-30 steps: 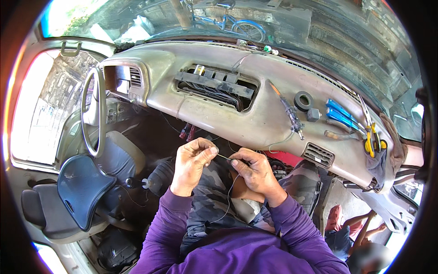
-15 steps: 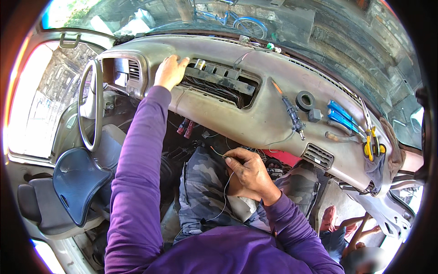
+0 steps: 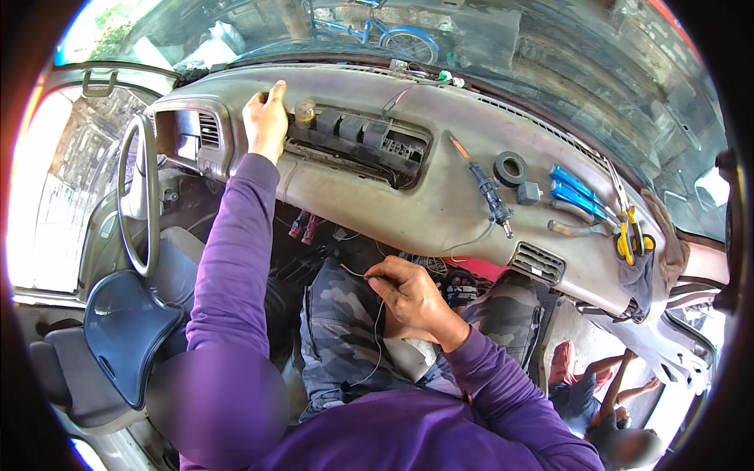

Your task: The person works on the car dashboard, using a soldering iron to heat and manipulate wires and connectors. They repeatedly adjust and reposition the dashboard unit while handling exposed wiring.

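Between thumb and fingers my right hand pinches a thin wire above my lap. Its short end, with an orange-looking tip, sticks out to the left; the rest hangs down over the camouflage trousers. My left hand is at the left end of the dashboard opening, fingers curled and thumb pointing up. Whatever those fingers hold is hidden. Inside the opening sits a black slotted unit, with a round yellowish part at its left end.
On the dashboard lie a soldering-iron-like tool, black tape, a small grey block, blue-handled tools and yellow-handled scissors. A steering wheel stands left. Another person is outside, lower right.
My left hand has turned, its thumb now up and its fingers curled in. The black unit in the opening has tipped, showing more of its slotted face. My right hand keeps the wire pinched.
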`<state>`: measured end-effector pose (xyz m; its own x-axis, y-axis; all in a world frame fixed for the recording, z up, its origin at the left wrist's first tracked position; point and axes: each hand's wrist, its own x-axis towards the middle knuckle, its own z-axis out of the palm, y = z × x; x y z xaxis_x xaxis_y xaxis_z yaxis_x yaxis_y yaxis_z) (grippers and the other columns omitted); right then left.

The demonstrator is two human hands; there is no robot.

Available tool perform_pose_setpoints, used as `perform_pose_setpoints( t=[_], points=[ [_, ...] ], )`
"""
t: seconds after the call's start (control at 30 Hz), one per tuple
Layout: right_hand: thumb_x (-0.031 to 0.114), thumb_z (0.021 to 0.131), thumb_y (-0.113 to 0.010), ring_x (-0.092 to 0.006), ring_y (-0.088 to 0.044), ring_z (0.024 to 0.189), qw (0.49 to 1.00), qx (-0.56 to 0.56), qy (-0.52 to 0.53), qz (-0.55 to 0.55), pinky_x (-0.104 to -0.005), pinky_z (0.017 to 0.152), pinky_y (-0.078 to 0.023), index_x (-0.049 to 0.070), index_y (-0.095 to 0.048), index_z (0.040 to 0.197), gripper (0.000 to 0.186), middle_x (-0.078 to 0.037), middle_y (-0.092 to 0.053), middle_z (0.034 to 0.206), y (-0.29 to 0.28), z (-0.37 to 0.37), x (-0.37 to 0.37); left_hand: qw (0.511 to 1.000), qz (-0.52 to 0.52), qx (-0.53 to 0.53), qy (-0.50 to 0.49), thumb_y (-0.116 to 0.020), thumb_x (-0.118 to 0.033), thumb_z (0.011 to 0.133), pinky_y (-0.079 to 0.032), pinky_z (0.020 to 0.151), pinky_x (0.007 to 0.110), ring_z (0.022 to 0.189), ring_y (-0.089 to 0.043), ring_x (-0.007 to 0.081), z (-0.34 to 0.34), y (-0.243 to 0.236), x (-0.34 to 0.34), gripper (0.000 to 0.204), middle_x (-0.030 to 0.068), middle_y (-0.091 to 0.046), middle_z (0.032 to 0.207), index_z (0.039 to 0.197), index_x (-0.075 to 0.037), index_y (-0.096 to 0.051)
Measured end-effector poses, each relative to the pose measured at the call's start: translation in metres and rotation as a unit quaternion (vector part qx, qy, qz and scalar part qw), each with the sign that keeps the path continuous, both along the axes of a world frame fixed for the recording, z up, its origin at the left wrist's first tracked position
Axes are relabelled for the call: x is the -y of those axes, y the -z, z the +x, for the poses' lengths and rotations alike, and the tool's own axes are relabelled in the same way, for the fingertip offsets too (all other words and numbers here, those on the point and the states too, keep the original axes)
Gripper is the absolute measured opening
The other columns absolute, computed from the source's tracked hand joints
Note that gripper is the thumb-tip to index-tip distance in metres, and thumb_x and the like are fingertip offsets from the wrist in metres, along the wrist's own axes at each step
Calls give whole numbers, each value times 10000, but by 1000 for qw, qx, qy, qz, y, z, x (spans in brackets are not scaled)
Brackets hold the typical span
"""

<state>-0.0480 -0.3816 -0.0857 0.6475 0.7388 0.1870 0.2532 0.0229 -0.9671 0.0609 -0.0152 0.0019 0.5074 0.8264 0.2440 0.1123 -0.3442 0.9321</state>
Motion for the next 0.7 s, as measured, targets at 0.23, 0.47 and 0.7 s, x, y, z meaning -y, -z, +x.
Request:
perform_pose_setpoints(
  t=[0.23,0.47,0.7],
  points=[
    [81,970,-744,-387,-713,797,968,190,166,11,-432,698,-568,25,-726,1129,169,-171,-708,931,-34,0,13,940,-119,294,124,-704,-17,927,-501,723,314,670,-594,157,-37,38,-11,182,54,-644,732,778,-77,-619],
    [33,927,-779,-350,-750,834,920,259,293,-23,-402,738,-582,23,-723,1097,179,-169,-750,960,-55,37,10,886,-146,390,204,-592,65,828,-529,744,345,684,-596,185,-44,49,-13,140,91,-641,751,769,-60,-572],
    [94,1029,-730,-123,-583,708,932,116,341,41,-290,682,-500,3,-694,1077,109,-47,-670,832,-55,66,-9,884,-165,378,222,-579,68,812,-520,749,324,701,-618,188,-38,53,-16,135,90,-653,757,820,-66,-574]
  ],
)
